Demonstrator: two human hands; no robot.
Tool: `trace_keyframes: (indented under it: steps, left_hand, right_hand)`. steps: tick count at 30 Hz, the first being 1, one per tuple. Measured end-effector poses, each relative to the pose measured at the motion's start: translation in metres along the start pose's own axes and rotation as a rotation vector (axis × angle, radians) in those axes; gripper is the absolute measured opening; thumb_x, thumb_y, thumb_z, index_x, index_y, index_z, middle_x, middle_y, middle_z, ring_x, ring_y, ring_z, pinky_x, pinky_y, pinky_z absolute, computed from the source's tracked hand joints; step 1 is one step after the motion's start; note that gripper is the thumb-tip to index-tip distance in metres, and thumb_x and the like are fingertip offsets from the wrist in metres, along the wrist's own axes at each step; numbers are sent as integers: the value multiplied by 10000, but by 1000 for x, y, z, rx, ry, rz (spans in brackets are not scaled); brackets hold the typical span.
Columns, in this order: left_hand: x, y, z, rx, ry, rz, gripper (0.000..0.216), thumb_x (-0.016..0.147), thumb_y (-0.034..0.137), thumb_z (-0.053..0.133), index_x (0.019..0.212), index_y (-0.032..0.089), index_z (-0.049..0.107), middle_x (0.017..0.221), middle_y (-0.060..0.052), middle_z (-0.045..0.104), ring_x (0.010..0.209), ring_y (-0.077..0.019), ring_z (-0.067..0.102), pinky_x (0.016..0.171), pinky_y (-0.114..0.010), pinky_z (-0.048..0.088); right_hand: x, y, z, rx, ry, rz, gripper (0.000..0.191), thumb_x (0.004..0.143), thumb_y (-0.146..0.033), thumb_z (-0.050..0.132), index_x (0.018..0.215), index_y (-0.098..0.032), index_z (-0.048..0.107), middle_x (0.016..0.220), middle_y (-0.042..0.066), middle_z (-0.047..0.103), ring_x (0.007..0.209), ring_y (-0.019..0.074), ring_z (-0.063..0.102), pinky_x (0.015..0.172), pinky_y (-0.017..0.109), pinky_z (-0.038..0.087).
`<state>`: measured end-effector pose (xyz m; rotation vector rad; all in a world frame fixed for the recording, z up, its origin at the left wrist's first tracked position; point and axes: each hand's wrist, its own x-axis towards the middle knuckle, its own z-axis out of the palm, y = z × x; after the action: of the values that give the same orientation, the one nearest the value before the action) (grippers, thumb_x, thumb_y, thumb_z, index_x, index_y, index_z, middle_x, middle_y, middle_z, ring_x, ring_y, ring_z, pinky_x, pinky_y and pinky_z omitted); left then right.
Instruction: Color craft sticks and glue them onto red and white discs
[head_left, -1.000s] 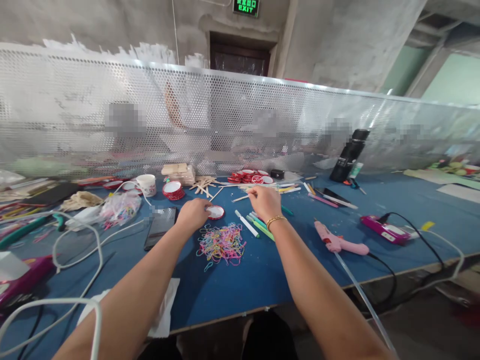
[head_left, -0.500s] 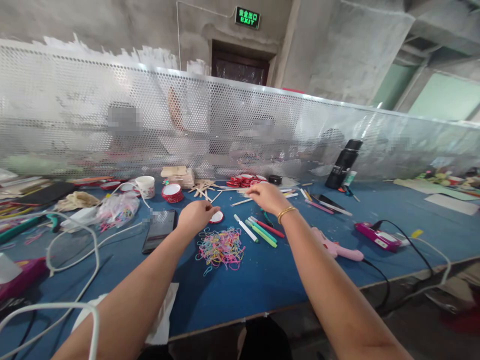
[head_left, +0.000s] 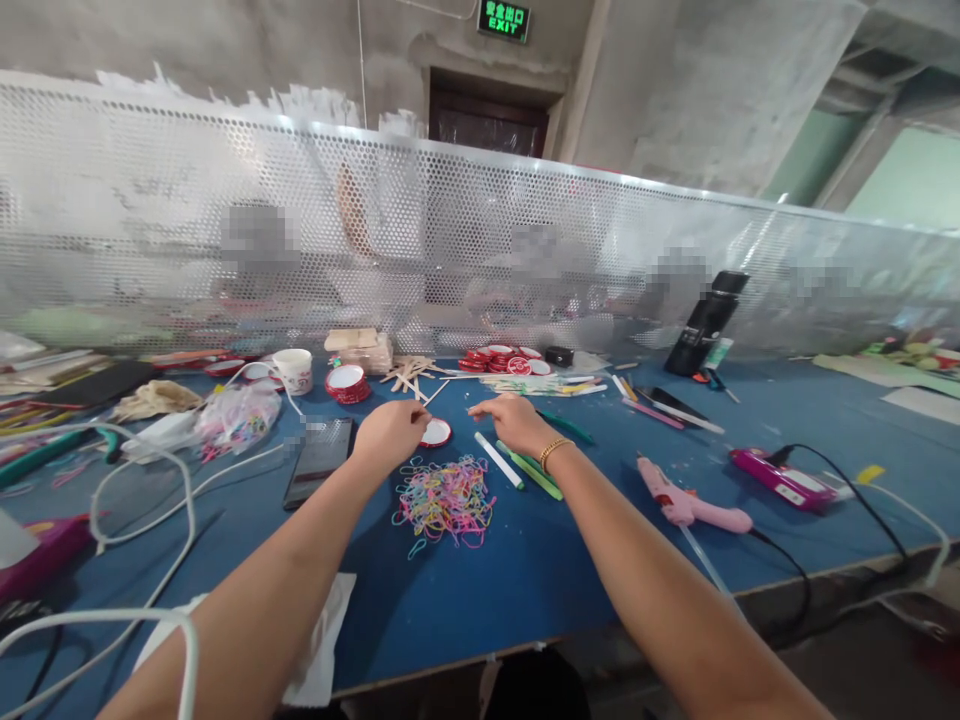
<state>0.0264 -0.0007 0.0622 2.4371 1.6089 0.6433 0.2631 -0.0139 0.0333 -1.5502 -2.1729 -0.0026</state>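
My left hand [head_left: 390,432] is curled, its fingertips pinching the edge of a small red-rimmed white lid [head_left: 437,432] on the blue table [head_left: 525,570]. My right hand [head_left: 514,420], with a gold bracelet on the wrist, hovers just right of the lid. Its fingers are pinched on a thin pale stick [head_left: 474,409] that points left toward the lid. A heap of coloured rubber bands [head_left: 444,500] lies right in front of both hands. A white marker [head_left: 499,460] and a green one [head_left: 536,473] lie beside my right wrist.
Behind the hands lie loose wooden sticks [head_left: 409,375], stacked red lids [head_left: 346,382], more red lids [head_left: 502,358] and a mug [head_left: 292,370]. A phone [head_left: 321,460] and white cables [head_left: 142,520] are left. A pink glue gun [head_left: 686,505], purple device [head_left: 780,478] and black bottle [head_left: 705,322] are right. People sit beyond a perforated screen [head_left: 150,220].
My right hand has drawn back from the sticks at the far side toward the lid, now pinching a thin stick. My left hand has stayed at the lid.
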Motion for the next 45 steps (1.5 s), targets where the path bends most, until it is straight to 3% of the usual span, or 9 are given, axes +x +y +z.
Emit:
trace_keyframes:
  steps: [5,10,16,22,25,28,31,38,45]
  left_hand:
    - [3,-7,-1,-11,63,3,303,789,129,534,1002,213,733,1068,-48,738,952,-188,653,812,-267,459]
    - [4,-8,-4,-142,59,-58,196,755,173,618,917,201,727,890,-23,749,809,-162,660,721,-250,465]
    - [8,-13,0,-275,21,-20,117,779,225,601,803,198,713,748,-5,718,708,-147,644,669,-250,455]
    - [5,-6,-3,-284,55,-98,301,880,392,474,784,199,684,606,4,659,579,-144,607,569,-254,414]
    - [3,-3,-4,-214,66,-113,278,879,373,480,865,207,703,656,-3,684,619,-151,621,575,-251,409]
    - [3,-3,-4,-160,94,-97,267,834,269,546,1046,212,700,853,-28,739,760,-160,656,675,-245,448]
    - [4,-5,-3,-131,96,-69,297,807,232,578,1076,205,702,997,-51,743,873,-176,665,774,-256,467]
    - [3,-1,-5,-132,69,-60,228,797,265,594,976,215,728,947,-36,750,848,-177,665,758,-253,468]
    - [3,-2,-5,-118,93,-82,244,823,280,553,981,229,732,937,-35,752,843,-181,666,762,-266,461]
  right_hand:
    - [-2,-3,-3,-25,83,-4,372,854,-65,502,1105,-243,711,1093,24,731,1088,198,602,989,359,425]
    - [-3,-7,-6,37,242,20,252,825,-90,589,1013,-202,715,1018,48,718,966,177,634,914,323,457]
    - [-6,-11,-16,197,372,106,79,843,-211,650,873,-209,722,861,12,747,795,155,662,756,255,454]
    - [-8,-10,-19,116,424,192,315,925,-419,550,729,-204,671,644,5,684,632,150,607,619,238,360]
    - [-8,-8,-16,75,423,178,351,932,-438,530,705,-201,656,637,8,670,613,147,583,606,239,335]
    - [-8,-6,-15,41,429,173,363,933,-436,524,686,-200,647,613,4,649,593,144,562,597,245,315]
    - [-7,-4,-14,29,446,165,325,924,-406,540,700,-201,655,625,1,651,606,147,565,601,250,315]
    - [-6,2,-14,102,508,133,111,860,-233,587,855,-196,692,815,25,714,746,166,623,725,267,418]
    - [-3,11,-15,135,568,124,154,827,-138,564,910,-183,685,921,54,695,823,179,626,789,293,465]
